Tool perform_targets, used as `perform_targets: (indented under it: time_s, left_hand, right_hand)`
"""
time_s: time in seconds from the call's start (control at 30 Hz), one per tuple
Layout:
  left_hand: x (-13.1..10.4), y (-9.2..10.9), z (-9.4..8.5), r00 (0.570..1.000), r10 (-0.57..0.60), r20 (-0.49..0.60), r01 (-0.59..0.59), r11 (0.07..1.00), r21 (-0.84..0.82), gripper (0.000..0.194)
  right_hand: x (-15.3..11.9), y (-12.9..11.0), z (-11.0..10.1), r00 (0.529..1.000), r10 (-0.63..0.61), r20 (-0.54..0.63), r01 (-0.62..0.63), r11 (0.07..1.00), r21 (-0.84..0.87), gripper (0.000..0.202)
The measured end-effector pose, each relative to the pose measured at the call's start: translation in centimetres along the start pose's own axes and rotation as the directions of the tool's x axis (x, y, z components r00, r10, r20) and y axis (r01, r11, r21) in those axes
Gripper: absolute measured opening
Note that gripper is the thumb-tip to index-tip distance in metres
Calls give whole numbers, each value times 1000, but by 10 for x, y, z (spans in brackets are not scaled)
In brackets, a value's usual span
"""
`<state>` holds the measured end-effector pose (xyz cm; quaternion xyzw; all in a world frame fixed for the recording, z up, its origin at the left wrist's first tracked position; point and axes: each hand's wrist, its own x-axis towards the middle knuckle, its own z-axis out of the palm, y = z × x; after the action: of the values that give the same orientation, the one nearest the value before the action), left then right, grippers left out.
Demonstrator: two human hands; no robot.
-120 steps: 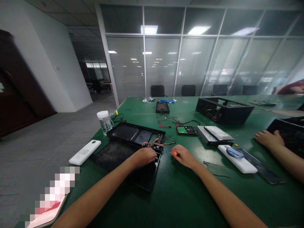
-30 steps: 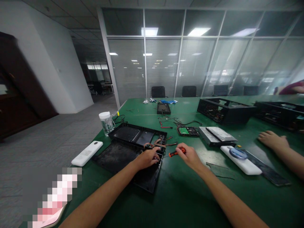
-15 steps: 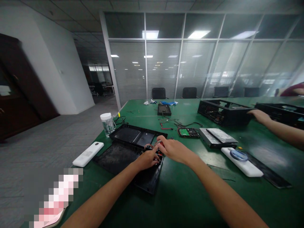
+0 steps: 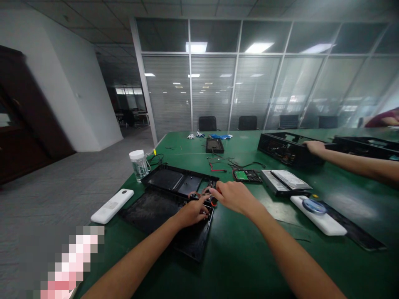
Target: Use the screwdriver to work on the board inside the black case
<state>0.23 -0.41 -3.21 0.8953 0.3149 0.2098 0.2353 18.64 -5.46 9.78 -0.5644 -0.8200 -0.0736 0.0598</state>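
Observation:
Two black plastic housings lie at the left centre of the green table, a shallow tray-like one [image 4: 168, 176] behind and a flat dusty panel [image 4: 149, 207] in front. My left hand [image 4: 195, 212] is over the right part of the panel, fingers curled at a small part that I cannot make out. Just to its right, my right hand [image 4: 232, 195] has its fingers closed at the thin coloured wires [image 4: 199, 194] near the housings' right edge. What its fingertips grip is hidden.
Around lie a clear bottle [image 4: 139, 166], a white power bank [image 4: 112, 206], a green circuit board [image 4: 246, 175], metal drives [image 4: 285, 181] and a second white device [image 4: 321, 218]. Another person's hand [image 4: 314, 147] rests on a black computer case [image 4: 280, 149].
My right hand has shifted slightly right, away from my left hand. The other person's hand has moved left along the black case. The view has shifted a little.

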Motion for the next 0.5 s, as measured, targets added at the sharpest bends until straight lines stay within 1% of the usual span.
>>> perform_targets:
  time_s: [0.07,0.1,0.17,0.23,0.33,0.4,0.47,0.5]
  left_hand:
    - [0,-2,1,1000,-4,-2,4,1000,12,70]
    - [0,-2,2,1000,-6,-1,6,1000,16,71]
    - [0,-4,3,1000,-8,-3,8,1000,21,72]
    - [0,-5,4,1000,-8,-10,8,1000,30,73]
    - [0,-5,4,1000,-10,-4,10,999,37,74]
    - [-1,-4,3,1000,-14,5,14,999,34,75]
    - [-1,-3,2,1000,-15,6,15,1000,28,76]
    - [-1,-2,1,1000,-14,5,14,1000,25,76]
  right_hand:
    - [-1,-3,0,998,-69,-5,69,997,39,42]
    - [0,-5,1,997,-72,-1,72,997,36,43]
    - [1,-7,1,1000,-4,5,4,1000,-9,51]
    - [2,-7,1,999,48,-1,-48,999,-17,53]
    - [3,-5,1,1000,13,26,-14,999,32,43]
    - [2,-3,0,999,21,44,-22,1000,11,47]
    - [0,-3,0,999,28,29,-28,1000,-3,52]
    - [-1,-3,-1,1000,10,19,-10,1000,11,51]
